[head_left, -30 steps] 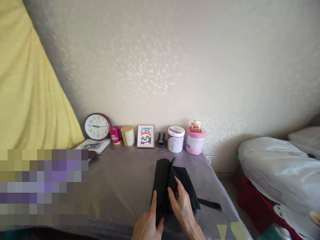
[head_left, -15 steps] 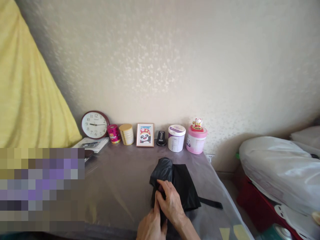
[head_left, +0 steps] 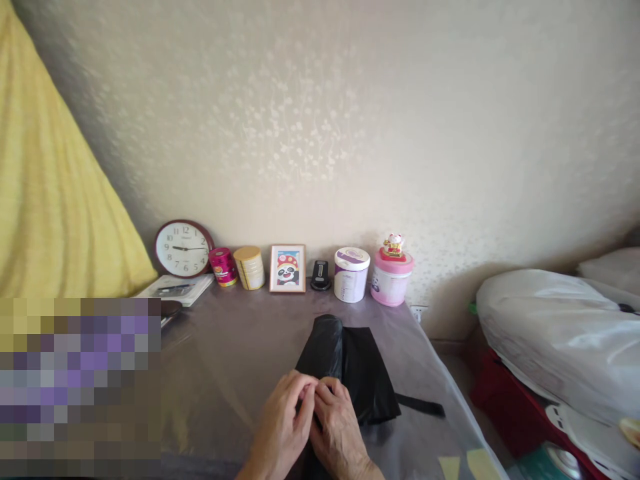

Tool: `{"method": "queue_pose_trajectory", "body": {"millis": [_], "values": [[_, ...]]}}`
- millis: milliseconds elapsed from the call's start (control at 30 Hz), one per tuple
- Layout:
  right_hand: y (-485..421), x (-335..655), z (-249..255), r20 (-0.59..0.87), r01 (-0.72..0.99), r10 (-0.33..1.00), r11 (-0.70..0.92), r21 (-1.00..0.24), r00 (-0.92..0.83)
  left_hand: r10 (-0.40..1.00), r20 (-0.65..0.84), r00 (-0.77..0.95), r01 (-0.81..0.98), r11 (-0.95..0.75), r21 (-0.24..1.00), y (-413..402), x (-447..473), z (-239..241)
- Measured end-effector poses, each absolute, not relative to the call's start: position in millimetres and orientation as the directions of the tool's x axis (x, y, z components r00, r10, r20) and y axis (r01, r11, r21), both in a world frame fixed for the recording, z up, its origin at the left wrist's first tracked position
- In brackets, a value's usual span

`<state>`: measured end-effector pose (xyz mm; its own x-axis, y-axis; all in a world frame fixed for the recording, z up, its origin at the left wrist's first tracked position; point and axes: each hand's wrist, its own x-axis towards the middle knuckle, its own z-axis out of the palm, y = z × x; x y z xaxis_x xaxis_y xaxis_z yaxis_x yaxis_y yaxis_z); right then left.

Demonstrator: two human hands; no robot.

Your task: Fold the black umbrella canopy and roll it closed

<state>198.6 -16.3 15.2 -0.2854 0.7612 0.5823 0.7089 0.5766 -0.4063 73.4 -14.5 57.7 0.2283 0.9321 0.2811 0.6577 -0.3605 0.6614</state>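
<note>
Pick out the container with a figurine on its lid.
The pink-lidded tub at the row's right end: the cat figurine stands on it, while the white-lidded tub, yellow-lidded canister and magenta can carry none.

Room left of black bundle (head_left: 361,370); tubs (head_left: 351,279) block rear.

A home, by the curtain (head_left: 55,173) and patterned wallpaper (head_left: 300,133)

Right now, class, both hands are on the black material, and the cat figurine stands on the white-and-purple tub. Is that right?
Not quite: the head view shows the cat figurine on the pink-lidded tub, not the white-and-purple tub. The left hand and right hand are on the black material.
</note>
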Motion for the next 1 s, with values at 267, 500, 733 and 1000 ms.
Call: {"method": "queue_pose_trajectory", "body": {"millis": [267,500,733,1000], "values": [[-17,202,-3,0.71,0.674,0.625,0.679,-0.291,-0.323,0.773,0.171,0.611,0.512,-0.551,0.659,34,103,39],[-20,202,9,0.648,0.642,0.701,0.649,-0.408,-0.297,0.779,0.209,0.591,0.584,-0.592,0.555,83,105,26],[-20,203,-1,0.658,0.661,0.704,0.631,-0.407,-0.268,0.878,0.306,0.367,0.691,-0.478,0.542,114,104,12],[-20,202,7,0.654,0.617,0.693,0.666,-0.418,-0.304,0.809,0.279,0.517,0.56,-0.567,0.604,55,98,38]]}}
